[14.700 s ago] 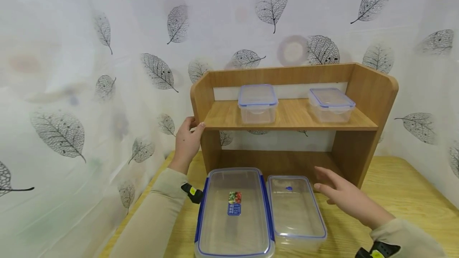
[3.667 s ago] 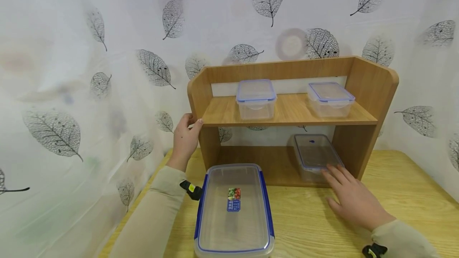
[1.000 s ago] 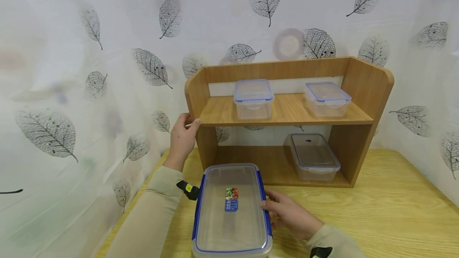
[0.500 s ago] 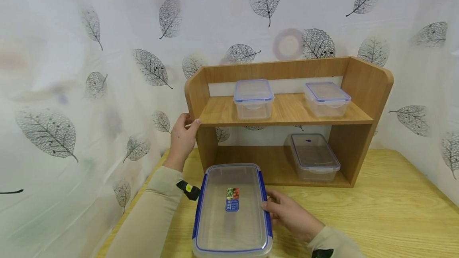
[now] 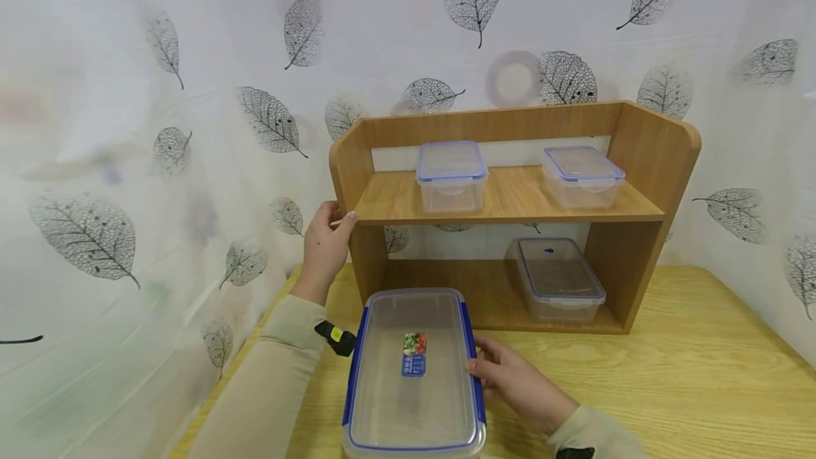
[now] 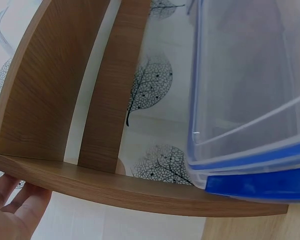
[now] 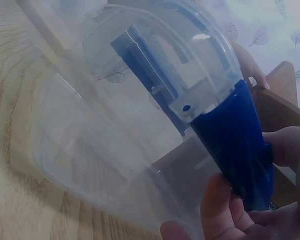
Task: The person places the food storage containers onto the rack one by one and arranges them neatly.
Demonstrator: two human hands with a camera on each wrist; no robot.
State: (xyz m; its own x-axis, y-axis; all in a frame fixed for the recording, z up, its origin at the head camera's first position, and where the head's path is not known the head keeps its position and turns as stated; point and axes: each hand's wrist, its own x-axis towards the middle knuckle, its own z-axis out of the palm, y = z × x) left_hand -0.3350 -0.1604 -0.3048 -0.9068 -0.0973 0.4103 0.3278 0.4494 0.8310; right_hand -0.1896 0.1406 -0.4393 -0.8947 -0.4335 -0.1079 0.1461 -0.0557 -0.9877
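Observation:
A large clear food container [image 5: 408, 409] with blue side clips and a fruit label sits on the table before the wooden shelf [image 5: 389, 202]. My right hand [image 5: 523, 384] grips its right edge, thumb above and fingers below the blue clip [image 7: 235, 145]. At the shelf's left side panel, my left hand [image 5: 325, 246] holds the front edge; its curled fingers [image 6: 27, 205] show behind the wood in the left wrist view. A smaller flat container [image 5: 561, 275] stands in the lower compartment at the right. What the large container's far end rests on is hard to see.
On the upper board stand two small lidded containers, one left of centre [image 5: 451, 176] and one at the right [image 5: 583, 177]. A leaf-patterned curtain [image 5: 223, 41] hangs behind. The wooden table [image 5: 688, 360] extends to the right.
The smaller flat container went from the table into the lower right compartment. My right hand then moved left to the large container, which has shifted very slightly forward. My left hand stayed on the shelf.

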